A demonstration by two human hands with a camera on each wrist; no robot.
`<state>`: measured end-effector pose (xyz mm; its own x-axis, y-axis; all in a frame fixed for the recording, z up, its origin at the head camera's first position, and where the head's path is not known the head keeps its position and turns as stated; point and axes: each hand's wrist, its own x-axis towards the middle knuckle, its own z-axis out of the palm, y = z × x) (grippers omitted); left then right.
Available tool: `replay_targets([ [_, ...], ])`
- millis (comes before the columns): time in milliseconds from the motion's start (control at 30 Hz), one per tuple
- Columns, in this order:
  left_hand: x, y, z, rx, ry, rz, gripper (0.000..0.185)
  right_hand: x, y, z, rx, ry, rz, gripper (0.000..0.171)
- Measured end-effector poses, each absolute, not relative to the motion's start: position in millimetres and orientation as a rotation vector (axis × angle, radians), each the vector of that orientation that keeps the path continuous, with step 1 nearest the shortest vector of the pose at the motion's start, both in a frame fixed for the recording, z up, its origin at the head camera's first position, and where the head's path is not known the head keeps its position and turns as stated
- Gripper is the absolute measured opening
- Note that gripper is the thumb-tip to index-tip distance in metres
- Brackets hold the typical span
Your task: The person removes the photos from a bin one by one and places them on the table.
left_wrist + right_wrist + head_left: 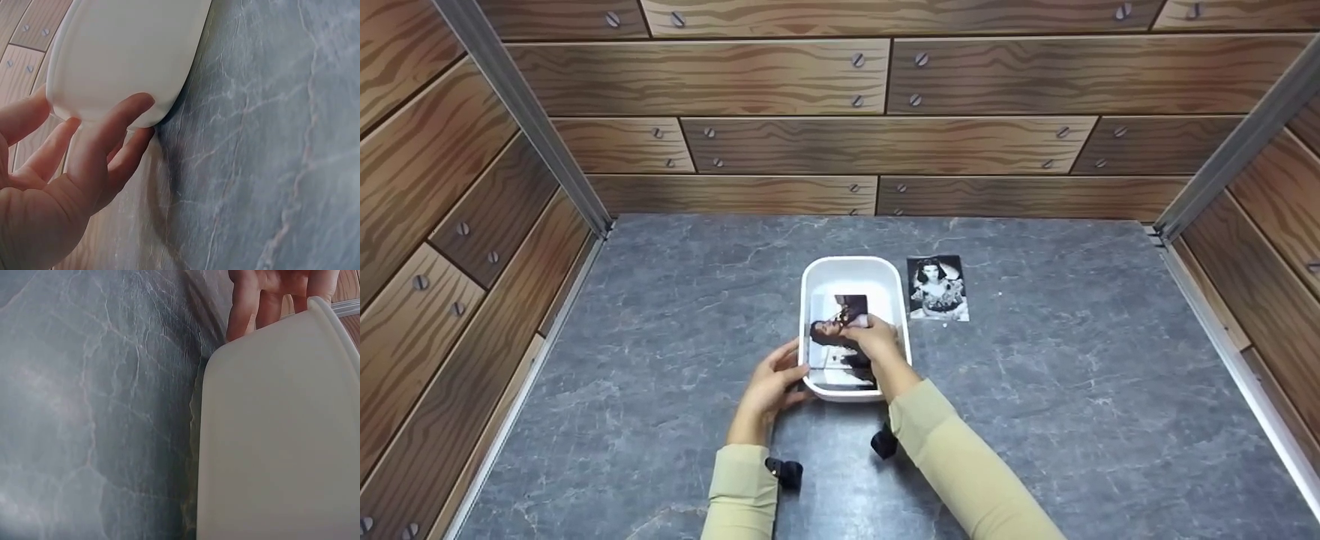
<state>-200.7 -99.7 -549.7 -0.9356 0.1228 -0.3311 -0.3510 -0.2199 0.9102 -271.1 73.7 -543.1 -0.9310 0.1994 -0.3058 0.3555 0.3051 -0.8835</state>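
Note:
A white plastic tub [851, 264] with rounded corners stands on the grey surface. My left hand [771, 381] holds its near left corner, thumb at the rim; in the left wrist view the fingers [126, 109] spread over the outer wall, low down near the base. Inside the tub lies a glossy photograph [831, 352] of a dark-haired person. My right hand [877, 341] reaches in over the right rim and pinches this photograph by its right part. Below its near edge another dark print [859, 377] shows. The right fingertips are hidden in the right wrist view behind the tub wall [275, 427].
A black-and-white photograph [937, 289] lies flat on the grey marbled surface [1072, 375], just right of the tub. Wood-patterned panels [810, 142] rise at the back and both sides, with metal rails [529, 112] at the corners. Black wrist cameras [787, 474] sit at both cuffs.

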Motion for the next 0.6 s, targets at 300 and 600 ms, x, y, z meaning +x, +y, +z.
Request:
replay_targets([
  [300,-201,-99,-550,-0.275,1.725,2.237,0.060,-289,83,-577,0.433,2.476,-1.710,0.032],
  [600,-201,-100,-550,-0.288,1.736,2.220,0.059,-306,85,-611,0.444,2.421,-1.736,0.058],
])
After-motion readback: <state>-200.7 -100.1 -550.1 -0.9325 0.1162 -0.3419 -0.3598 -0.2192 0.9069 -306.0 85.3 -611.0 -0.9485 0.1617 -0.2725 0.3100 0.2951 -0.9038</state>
